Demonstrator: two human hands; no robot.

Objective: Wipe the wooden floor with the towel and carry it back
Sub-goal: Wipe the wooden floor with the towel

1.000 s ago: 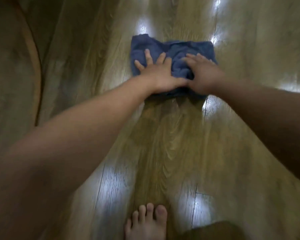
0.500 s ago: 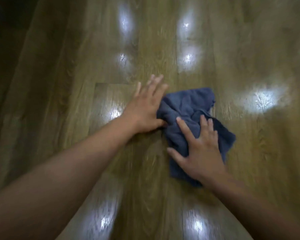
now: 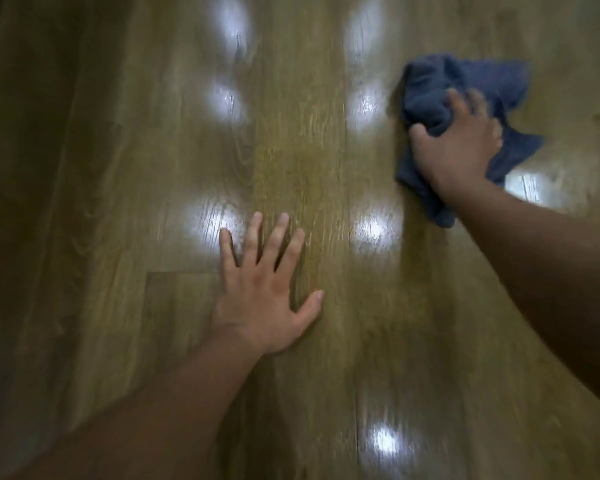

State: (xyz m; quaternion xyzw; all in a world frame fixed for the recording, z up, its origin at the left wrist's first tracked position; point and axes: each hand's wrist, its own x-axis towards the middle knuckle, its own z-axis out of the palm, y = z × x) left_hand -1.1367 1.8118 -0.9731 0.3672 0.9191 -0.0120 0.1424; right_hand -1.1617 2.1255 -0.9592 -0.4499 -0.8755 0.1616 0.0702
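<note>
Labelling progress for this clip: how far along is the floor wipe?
Done: the towel is down on the wooden floor; how much is wiped cannot be told. In hand: the right hand grips the bunched towel against the boards; the left hand rests flat on the floor, apart from it. Left: finish wiping, lift the towel, carry it back.
</note>
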